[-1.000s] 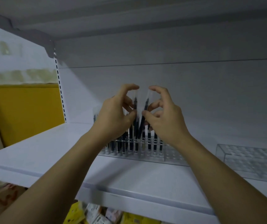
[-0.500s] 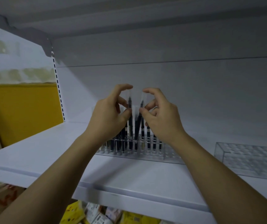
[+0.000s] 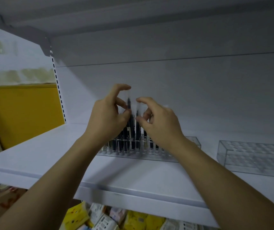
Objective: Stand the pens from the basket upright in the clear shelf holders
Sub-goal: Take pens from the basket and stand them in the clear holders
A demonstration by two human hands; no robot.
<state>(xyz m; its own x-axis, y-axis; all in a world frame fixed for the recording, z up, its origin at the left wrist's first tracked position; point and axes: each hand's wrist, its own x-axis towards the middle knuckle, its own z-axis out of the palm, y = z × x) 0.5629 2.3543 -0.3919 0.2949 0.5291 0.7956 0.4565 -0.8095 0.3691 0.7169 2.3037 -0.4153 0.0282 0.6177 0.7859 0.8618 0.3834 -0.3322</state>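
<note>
Above the clear holder [image 3: 189, 142], left hand [image 3: 108, 120] and right hand [image 3: 161, 125] each pinch a pen [image 3: 129, 100], best lowered straight into free holes

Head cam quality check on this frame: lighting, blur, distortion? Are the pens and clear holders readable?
Head view: dim bluish light, soft forearm shadows on the shelf. Head view: its front lip and the packets below are motion-smeared; left pen and right pen, pinched by left hand and right hand, read dark, clear caps nearly vanish. Head view: wide-angle bows the shelf lines; the empty holder is low-contrast.
</note>
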